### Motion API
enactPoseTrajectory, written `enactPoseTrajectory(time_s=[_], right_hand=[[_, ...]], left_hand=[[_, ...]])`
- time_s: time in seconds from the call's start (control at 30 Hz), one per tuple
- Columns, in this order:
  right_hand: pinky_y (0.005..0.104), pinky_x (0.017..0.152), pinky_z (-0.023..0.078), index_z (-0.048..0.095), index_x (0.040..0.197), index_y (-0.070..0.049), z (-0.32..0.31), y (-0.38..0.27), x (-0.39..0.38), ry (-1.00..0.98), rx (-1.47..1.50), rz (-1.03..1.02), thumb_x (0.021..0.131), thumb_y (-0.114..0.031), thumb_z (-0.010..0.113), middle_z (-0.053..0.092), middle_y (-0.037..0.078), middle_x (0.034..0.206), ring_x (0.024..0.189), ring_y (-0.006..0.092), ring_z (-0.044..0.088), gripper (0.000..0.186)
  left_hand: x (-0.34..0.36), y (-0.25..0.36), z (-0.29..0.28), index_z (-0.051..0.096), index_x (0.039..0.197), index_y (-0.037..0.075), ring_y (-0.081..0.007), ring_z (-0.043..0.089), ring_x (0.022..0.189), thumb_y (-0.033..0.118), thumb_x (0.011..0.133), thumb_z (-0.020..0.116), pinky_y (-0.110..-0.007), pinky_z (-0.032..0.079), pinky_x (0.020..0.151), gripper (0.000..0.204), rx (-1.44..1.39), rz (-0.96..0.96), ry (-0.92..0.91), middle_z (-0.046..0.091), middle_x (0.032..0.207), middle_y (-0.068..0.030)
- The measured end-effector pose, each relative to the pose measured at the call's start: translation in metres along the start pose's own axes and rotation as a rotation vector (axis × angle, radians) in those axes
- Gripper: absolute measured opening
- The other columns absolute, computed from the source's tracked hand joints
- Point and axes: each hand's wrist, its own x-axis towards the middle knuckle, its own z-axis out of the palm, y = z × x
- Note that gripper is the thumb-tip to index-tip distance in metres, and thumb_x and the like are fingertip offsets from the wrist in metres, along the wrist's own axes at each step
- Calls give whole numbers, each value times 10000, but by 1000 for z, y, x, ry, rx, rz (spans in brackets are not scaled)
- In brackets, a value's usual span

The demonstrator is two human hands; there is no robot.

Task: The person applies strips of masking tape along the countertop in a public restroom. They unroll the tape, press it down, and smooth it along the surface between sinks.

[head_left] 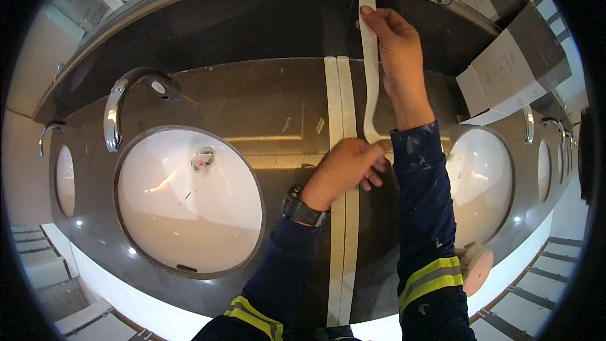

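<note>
So my right hand (401,44) is up by the dark back panel (252,16), thumb and fingers closed in a pinch on a loose strip of pale tape (371,91). The strip's top end reaches the panel's upper edge, and from my pinch the rest hangs down over the desk (233,98), just right of two pale strips (334,101) that run front to back side by side. The lower part of the loose strip curves off toward the thumb of my left hand (341,170), which is over those two strips with its fingers partly curled. That bit's kinda blurry from here, so I can't tell whether the left is really gripping the tape or just up against it. There's a chunky black watch (302,207) on that wrist.

Around all that: a big white basin (189,221) on the left with a curved chrome faucet (113,117) behind it, and another white basin (483,177) past my right sleeve (423,196). A white box (514,69) sits at the back right, and some round pinkish-tan thing (478,271) pokes out beside my right forearm, near the front edge.
</note>
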Motion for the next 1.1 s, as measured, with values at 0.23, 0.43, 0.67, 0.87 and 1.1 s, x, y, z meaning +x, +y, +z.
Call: enactPoseTrajectory(time_s=[0.23,0.43,0.67,0.87,1.1], right_hand=[[262,814,508,721,1058,-35,11,10,2,91,-11,-10,972,-260,780,753,47,915,864,112,695,248],[277,789,540,684,1103,-8,10,41,-8,143,64,30,968,-203,780,753,72,916,838,131,707,256],[242,669,479,619,1062,-23,11,74,-9,256,-59,-95,939,-155,799,707,48,839,746,85,624,254],[249,623,449,614,1048,-17,12,80,-17,303,-48,-97,920,-184,815,668,22,799,691,69,560,291],[261,618,450,628,1014,-11,14,76,-22,307,-177,-120,921,-187,810,658,28,801,690,76,555,270]], left_hand=[[-9,6,-5,693,1110,-31,-222,755,808,278,1053,533,-318,588,674,353,238,17,-224,755,1057,-138],[-13,9,-6,696,1067,-6,-189,750,833,251,1052,553,-288,564,688,294,233,32,-113,753,1007,-106],[-6,5,-11,660,964,37,-117,685,732,252,1054,641,-244,503,652,234,91,252,127,703,835,-48],[-3,4,-9,653,970,30,-119,678,748,234,1061,643,-250,514,690,223,-53,369,166,702,841,-53],[-2,4,-6,647,982,15,-116,677,786,227,1058,644,-254,531,724,224,-46,364,208,700,851,-54]])
